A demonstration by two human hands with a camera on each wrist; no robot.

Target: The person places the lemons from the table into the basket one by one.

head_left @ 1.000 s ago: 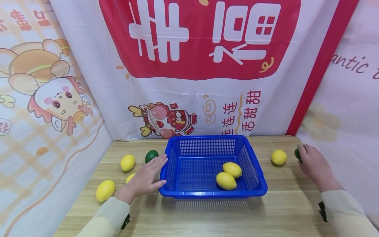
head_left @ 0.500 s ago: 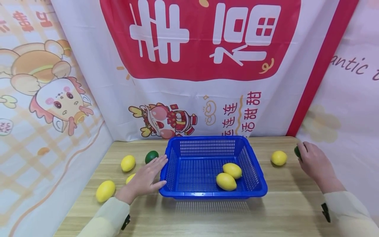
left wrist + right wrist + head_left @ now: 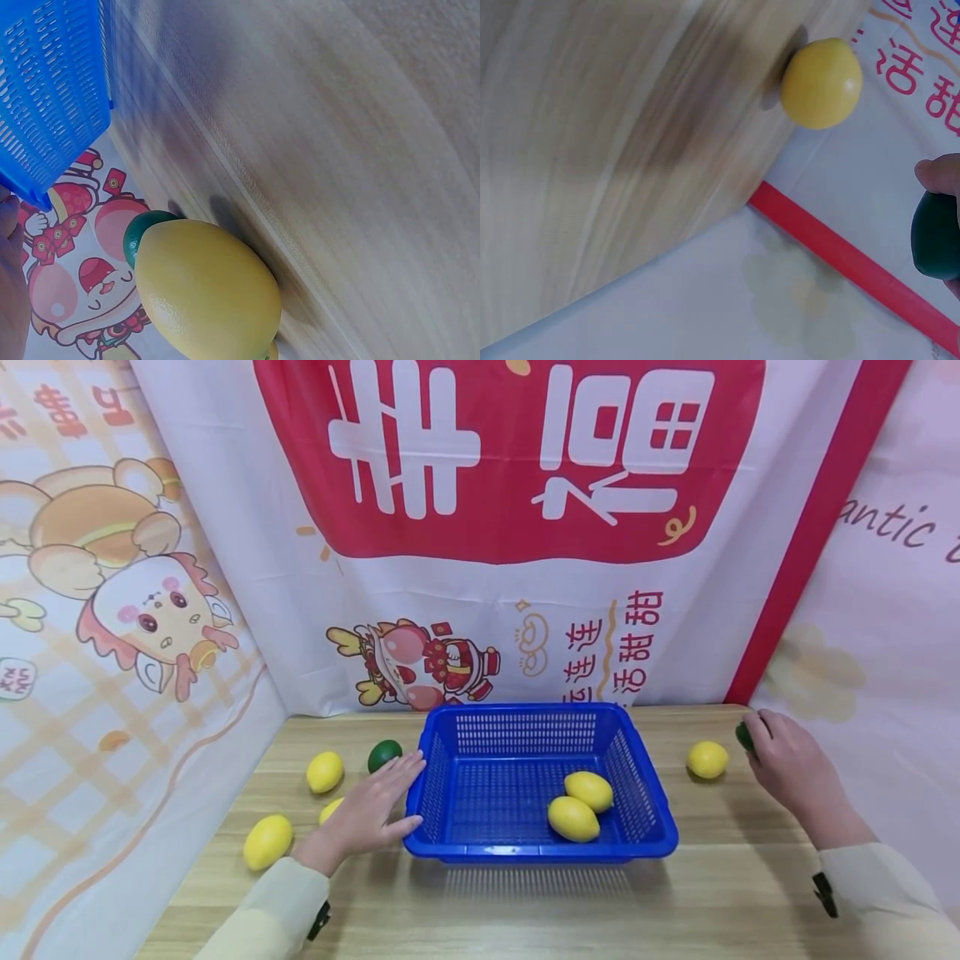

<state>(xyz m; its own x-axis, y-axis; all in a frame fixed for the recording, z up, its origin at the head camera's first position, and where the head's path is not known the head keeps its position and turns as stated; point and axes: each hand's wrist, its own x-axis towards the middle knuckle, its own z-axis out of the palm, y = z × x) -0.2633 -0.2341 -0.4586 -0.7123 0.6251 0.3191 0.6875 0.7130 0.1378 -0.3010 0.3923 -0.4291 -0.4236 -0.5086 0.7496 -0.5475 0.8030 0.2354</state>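
Our right hand (image 3: 797, 770) edged inward, fingers round a lime (image 3: 934, 238); left hand (image 3: 369, 812) straight-fingered. Lifting, likely; next needs steady carrying.

The back banner (image 3: 510, 539) reads "幸福"; the right sheet (image 3: 892, 643), "antic".

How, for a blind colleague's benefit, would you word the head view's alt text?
A person's right hand holds a dark green fruit, while the left hand touches a blue basket containing two lemons. Four more lemons and another green fruit lie on the wooden table, before a printed backdrop.
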